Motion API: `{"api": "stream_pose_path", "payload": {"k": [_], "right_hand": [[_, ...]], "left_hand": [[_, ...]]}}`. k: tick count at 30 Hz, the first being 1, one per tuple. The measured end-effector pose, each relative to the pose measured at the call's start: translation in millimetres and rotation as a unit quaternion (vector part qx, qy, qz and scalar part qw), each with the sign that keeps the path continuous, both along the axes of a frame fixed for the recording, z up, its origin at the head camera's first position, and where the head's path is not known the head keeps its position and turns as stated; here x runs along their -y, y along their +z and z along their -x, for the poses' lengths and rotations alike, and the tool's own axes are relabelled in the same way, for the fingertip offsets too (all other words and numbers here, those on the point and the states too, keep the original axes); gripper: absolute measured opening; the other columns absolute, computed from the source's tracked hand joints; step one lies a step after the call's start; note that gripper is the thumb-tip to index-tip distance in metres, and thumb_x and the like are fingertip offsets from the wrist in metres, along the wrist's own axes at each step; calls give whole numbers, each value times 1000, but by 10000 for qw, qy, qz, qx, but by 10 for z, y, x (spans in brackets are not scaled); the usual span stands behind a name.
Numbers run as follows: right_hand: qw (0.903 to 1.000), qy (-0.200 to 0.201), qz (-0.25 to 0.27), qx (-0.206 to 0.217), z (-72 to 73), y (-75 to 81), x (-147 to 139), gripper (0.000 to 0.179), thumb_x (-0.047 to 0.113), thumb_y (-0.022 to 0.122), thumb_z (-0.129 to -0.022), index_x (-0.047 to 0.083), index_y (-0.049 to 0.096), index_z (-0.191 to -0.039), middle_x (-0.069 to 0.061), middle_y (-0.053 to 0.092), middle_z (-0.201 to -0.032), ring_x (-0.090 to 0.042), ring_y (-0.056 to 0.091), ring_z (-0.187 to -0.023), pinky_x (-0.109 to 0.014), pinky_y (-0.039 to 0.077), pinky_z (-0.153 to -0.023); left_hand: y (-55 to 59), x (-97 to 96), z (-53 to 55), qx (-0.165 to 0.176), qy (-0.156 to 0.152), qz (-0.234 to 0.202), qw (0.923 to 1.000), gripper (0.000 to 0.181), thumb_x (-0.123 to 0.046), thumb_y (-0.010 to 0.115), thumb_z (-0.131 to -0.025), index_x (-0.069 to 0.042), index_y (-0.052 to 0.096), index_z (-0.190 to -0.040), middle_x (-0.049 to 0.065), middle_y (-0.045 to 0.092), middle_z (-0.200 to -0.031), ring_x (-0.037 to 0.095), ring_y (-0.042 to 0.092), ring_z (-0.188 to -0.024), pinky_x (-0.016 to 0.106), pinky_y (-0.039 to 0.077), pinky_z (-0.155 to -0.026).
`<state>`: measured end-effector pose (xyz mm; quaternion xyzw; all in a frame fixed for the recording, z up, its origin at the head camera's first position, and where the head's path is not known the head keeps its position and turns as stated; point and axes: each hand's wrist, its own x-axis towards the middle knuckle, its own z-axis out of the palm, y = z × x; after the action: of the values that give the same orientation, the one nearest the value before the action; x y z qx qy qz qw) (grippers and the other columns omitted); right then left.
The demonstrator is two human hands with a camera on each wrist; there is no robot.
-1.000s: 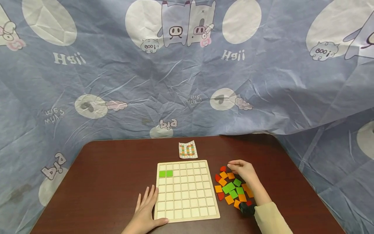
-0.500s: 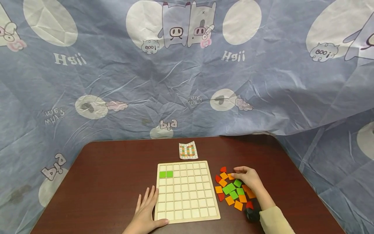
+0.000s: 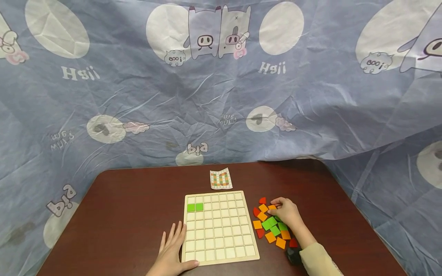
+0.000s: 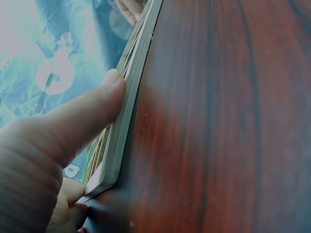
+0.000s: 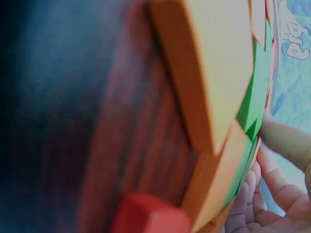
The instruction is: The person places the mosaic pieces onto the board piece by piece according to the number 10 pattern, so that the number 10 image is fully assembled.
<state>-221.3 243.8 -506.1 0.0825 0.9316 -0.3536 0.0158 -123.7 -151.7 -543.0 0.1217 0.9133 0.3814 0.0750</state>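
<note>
In the head view my left hand [image 3: 170,251] lies at the near-left corner of a pale wooden grid board [image 3: 256,256], fingers stretched along its left side. The left thumb [image 4: 99,104] presses on the board's near edge. Two green square tiles [image 3: 195,207] sit side by side in the second row from the top, at the left. Right of the board, my right hand [image 3: 289,214] has its thumb and index finger about an orange square tile [image 3: 272,207] at the back of a loose pile. In the right wrist view the fingertips are partly hidden behind nearer tiles.
Loose green tiles [image 3: 267,225], orange tiles [image 3: 281,243] and red rounded pieces [image 3: 260,233] lie right of the board. A printed pattern card [image 3: 221,179] lies behind the board. A patterned blue cloth [image 3: 155,96] hangs beyond the dark wooden table [image 3: 131,214].
My right hand has come down from behind the pile onto the orange square tile, its thumb and index finger closing about it. The left hand has stayed at the board.
</note>
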Motion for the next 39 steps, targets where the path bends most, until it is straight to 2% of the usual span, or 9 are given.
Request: {"api": "stream_pose_path", "payload": {"k": [4,9,12,16,21,28,32,35,39], "right_hand": [[10000,-63,-56,4,1,9,44,29,7,79,-79,-3,68,-105,-15,67,-96,-23,60,-82,-41,54,-76],[9996,-130,-39,231,16,29,58,29,8,80,-79,-2,66,-101,-13,64,-92,-23,57,-80,-36,51,-70],[9992,-124,24,389,30,32,47,30,10,81,-78,-1,65,-99,-12,61,-89,-23,54,-78,-33,48,-68],[9991,-72,71,415,29,35,25,29,11,81,-79,-1,64,-98,-11,60,-87,-22,54,-76,-31,47,-66],[9994,-53,259,243,7,43,-2,17,9,76,-84,-1,66,-93,-10,64,-83,-20,54,-72,-29,45,-62],[9972,-40,723,200,26,82,15,22,17,70,-91,-1,67,-101,-11,69,-89,-19,57,-75,-27,46,-65],[9939,26,1100,88,43,163,129,27,20,68,-93,-2,66,-108,-12,70,-94,-23,65,-82,-31,52,-71],[9878,97,1552,-37,49,242,274,28,16,67,-94,-4,64,-113,-14,70,-95,-28,70,-87,-38,58,-78],[9757,155,2182,-146,83,325,512,26,10,68,-92,-3,62,-114,-13,69,-93,-31,71,-89,-41,59,-83]], "left_hand": [[-7,11,-8,-14,42,-17,10000,120,-54,82,-69,-2,19,-157,20,8,-164,45,-2,-151,44,-26,-116],[-27,24,-5,43,28,-19,10000,120,-55,81,-69,-2,18,-157,20,7,-164,45,-3,-151,45,-26,-116],[-34,29,-17,23,38,-35,10000,120,-55,82,-69,-2,18,-157,20,7,-164,45,-3,-151,38,-28,-115],[-45,27,-36,-158,48,1,9999,120,-55,82,-68,-2,21,-156,21,10,-164,46,2,-150,23,-31,-109],[-56,26,-33,-218,33,40,9997,120,-55,82,-68,-1,21,-156,22,11,-164,46,3,-150,19,-31,-106],[-62,29,-30,-221,18,-16,9998,120,-54,82,-68,-1,21,-156,22,11,-164,46,3,-150,26,-30,-110],[-55,34,-28,-258,-26,-25,9997,119,-54,82,-69,-1,21,-156,23,11,-163,47,3,-150,21,-32,-107],[-44,37,-16,-234,-50,-5,9997,119,-55,81,-70,-1,20,-156,22,10,-164,47,2,-150,23,-32,-108],[-30,36,8,-124,-77,4,9999,119,-56,80,-70,-2,18,-157,21,8,-164,44,-2,-151,36,-29,-114]]}}
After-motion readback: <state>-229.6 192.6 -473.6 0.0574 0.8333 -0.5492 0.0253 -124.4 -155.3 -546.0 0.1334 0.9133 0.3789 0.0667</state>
